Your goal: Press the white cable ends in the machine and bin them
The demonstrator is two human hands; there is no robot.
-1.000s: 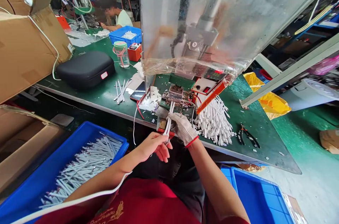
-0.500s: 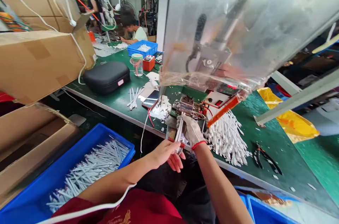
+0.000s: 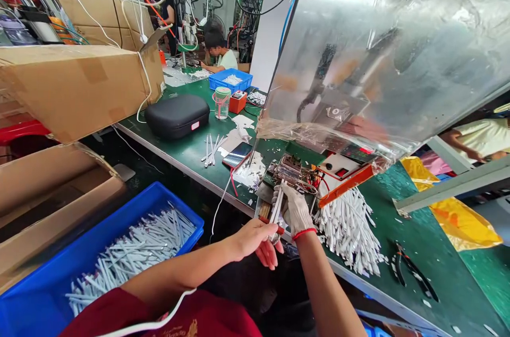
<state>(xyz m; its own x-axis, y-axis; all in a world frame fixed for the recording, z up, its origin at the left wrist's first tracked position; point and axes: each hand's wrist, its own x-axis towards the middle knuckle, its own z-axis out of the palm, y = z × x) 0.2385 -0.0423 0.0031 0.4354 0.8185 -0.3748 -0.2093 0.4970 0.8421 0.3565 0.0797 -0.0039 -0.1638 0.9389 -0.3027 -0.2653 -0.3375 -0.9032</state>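
A thin white strip [image 3: 278,208], perhaps more than one side by side, runs from my left hand up to a small metal fixture [image 3: 289,168] at the table's front edge. My bare left hand [image 3: 255,241] pinches its lower end between thumb and fingers, the other fingers loosely spread below. Higher up, my right hand [image 3: 298,210], in a white knit glove with a red cuff, closes around the strip close to the fixture. The glove hides its fingertips. A large pile of finished-looking white strips [image 3: 350,230] lies right of the glove.
A blue tub [image 3: 159,193] of pale strips stands lower left. Pliers [image 3: 414,273] lie on the right of the green table. A cloudy transparent shield [image 3: 358,60] hangs over the fixture. Behind are a phone [image 3: 238,155], black case [image 3: 177,115] and jar [image 3: 222,103]. Co-workers sit and stand farther back.
My view has turned slightly, so the table and shield sit farther right in the picture. Both hands keep nearly the same hold on the white strip by the fixture.
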